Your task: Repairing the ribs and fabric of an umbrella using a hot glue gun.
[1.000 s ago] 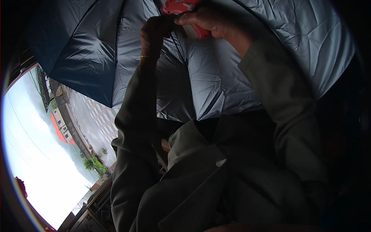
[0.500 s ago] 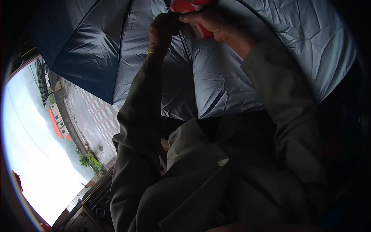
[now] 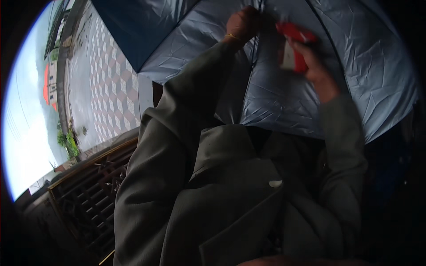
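A spread umbrella (image 3: pixel 284 104) with a silvery-grey inside and dark ribs fills the upper part of the view, in front of my chest. My left hand (image 3: pixel 243 24), with a gold-coloured bracelet at the wrist, is closed beside one dark rib (image 3: pixel 253 53) near the top edge. What its fingertips pinch is too dark to make out. Off to the right, my right hand (image 3: pixel 313 62) grips a red and white hand-held device (image 3: pixel 289 57) just over the canopy, apart from the left hand. Motion blurs the device, so its exact kind does not show.
At the left, beyond a dark metal lattice railing (image 3: pixel 95 186), lies paving (image 3: pixel 114 75) with a cube pattern. Farther out stand a building (image 3: pixel 51 82) with an orange roof and some green plants (image 3: pixel 70 144). Deep shadow covers the right side.
My right hand has drawn the red and white device away from my left hand, toward the right and down. The view has turned, showing more paving and railing.
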A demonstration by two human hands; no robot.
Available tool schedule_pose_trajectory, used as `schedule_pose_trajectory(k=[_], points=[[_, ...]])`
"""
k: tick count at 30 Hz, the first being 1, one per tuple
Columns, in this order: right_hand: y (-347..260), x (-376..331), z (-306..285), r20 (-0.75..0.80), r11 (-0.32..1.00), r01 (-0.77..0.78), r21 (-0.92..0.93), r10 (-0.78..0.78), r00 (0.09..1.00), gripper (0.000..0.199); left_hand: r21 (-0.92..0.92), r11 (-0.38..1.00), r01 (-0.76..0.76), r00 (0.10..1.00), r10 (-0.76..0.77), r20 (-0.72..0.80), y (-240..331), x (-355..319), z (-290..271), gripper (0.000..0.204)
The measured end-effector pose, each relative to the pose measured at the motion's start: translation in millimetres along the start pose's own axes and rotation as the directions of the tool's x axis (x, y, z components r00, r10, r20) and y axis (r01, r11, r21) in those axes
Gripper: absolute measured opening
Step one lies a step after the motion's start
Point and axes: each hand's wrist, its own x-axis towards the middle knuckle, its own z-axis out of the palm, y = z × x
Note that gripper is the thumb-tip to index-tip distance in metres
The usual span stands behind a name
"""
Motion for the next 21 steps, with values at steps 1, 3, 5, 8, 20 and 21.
schedule_pose_trajectory(k=[1, 3, 5, 8, 20, 21], points=[[7, -15, 2, -0.01, 0.997, -0.06, -0.049, 0.06, 0.998, 0.034, -0.059, 0.998, 0.014, 1.0, -0.015, -0.018, 0, -1, -2, 0.027], [22, -40, 14, -0.019, 0.981, -0.191, -0.034, 0.19, 0.982, 0.033, 0.025, 0.999, 0.024, 1.0, -0.024, 0.011, -13, -1, -8, 0.027], [35, -70, 24, 0.033, 0.954, -0.299, 0.002, 0.299, 0.954, 0.035, 0.026, 1.0, 0.012, 0.992, -0.009, -0.126, -17, -5, -19, 0.027], [45, -97, 34, 0.074, 0.929, -0.369, -0.018, 0.369, 0.926, 0.037, -0.04, 0.994, -0.105, 0.93, 0.083, -0.359, -53, -3, -58, 0.029], [49, -100, 32, 0.047, 0.954, -0.301, 0.001, 0.301, 0.953, 0.038, 0.474, 0.875, 0.097, 0.955, 0.052, -0.292, -106, -19, -127, 0.015], [49, -100, 33, 0.072, 0.954, -0.298, -0.015, 0.299, 0.952, 0.038, 0.444, 0.887, 0.124, 0.956, 0.013, -0.292, -103, -21, -130, 0.014]])
